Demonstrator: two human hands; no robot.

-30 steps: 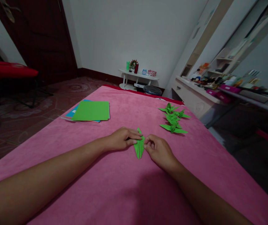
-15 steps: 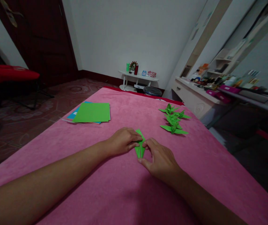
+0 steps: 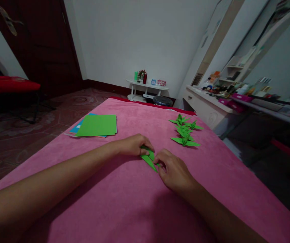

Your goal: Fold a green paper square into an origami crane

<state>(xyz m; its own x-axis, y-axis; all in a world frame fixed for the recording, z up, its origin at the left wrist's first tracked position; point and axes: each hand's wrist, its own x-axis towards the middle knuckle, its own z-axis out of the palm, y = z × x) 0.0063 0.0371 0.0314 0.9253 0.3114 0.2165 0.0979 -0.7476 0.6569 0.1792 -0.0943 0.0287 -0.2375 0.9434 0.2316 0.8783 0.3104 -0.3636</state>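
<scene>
Green paper [image 3: 149, 162] on pink plush [image 3: 124, 195]

The paper, a slim, creased, sharp-tipped shape, lies between both hands. The left hand [image 3: 138, 145] grips its far end, fingers curled and thumb on top; the right hand [image 3: 174, 171] pinches its right side narrowly. Spiky folded figures [image 3: 185, 141] cluster beyond, to the right; smooth, flat sheets [image 3: 98, 125] lie stacked at left. Half a second ago the paper pointed nearly straight towards the person; now it slants, near tip swung right.

Dark door [image 3: 43, 44], red chair [image 3: 10, 83], low white table [image 3: 148, 85], cluttered pale dresser [image 3: 202, 107]
</scene>
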